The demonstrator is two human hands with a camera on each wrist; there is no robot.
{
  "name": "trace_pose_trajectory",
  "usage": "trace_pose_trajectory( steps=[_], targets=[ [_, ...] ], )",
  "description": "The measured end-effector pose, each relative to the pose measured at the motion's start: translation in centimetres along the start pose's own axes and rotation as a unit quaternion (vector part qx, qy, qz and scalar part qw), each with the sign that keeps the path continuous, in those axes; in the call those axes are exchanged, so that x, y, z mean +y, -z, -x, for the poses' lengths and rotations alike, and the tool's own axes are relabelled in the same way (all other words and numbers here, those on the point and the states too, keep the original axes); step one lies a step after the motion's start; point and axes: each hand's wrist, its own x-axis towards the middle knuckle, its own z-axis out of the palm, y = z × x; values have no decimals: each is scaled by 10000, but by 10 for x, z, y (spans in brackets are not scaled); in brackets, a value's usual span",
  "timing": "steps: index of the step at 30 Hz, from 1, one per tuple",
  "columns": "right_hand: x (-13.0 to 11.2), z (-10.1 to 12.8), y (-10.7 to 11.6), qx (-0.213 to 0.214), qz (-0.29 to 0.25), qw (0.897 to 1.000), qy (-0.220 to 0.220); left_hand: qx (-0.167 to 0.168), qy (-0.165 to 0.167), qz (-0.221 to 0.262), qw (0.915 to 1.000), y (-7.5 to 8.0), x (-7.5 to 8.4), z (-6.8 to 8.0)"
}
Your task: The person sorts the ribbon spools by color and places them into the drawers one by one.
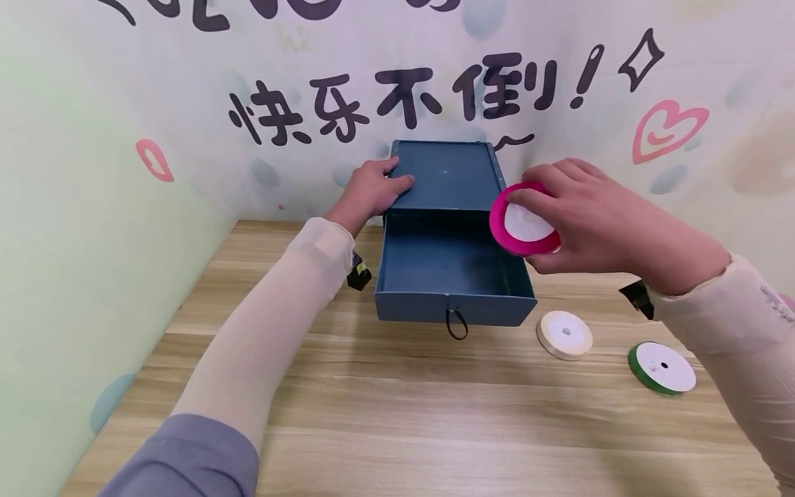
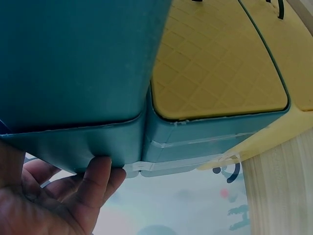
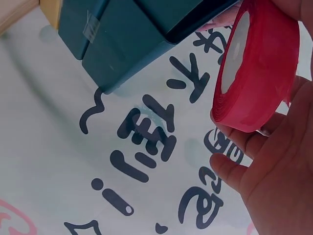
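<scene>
A dark blue box (image 1: pixel 444 176) stands against the wall, its top drawer (image 1: pixel 456 307) pulled out toward me, with a black loop on the front. The drawer's visible floor is bare. My left hand (image 1: pixel 373 190) rests on the box's left edge, thumb on top; in the left wrist view its fingers touch the blue casing (image 2: pixel 107 144). In my right hand (image 1: pixel 596 217) is a bright pink-red ribbon roll (image 1: pixel 499 224) with a white core, gripped tilted above the drawer's right side. The right wrist view shows the ribbon roll (image 3: pixel 266 68) between thumb and fingers.
On the wooden table (image 1: pixel 435 414), a cream ribbon spool (image 1: pixel 565 335) and a green ribbon spool (image 1: pixel 661 368) lie flat, right of the drawer. Yellow drawer fronts (image 2: pixel 220 63) appear in the left wrist view. A printed cloth (image 1: pixel 348 41) hangs behind.
</scene>
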Motion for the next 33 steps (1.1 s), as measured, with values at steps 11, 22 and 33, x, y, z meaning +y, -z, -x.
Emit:
trace_pose_trajectory(
  steps=[11, 22, 33],
  targets=[
    [-8, -17, -8, -345, -33, 9992, 216, -19, -14, -30, 10000, 1, 2, -1],
    [-11, -33, -20, -570, -190, 9978, 291, 24, 31, -114, 9999, 1, -1, 0],
    [-12, -44, -32, -562, -305, 9963, 568, 89, -17, -116, 9999, -1, -1, -2]
  ],
)
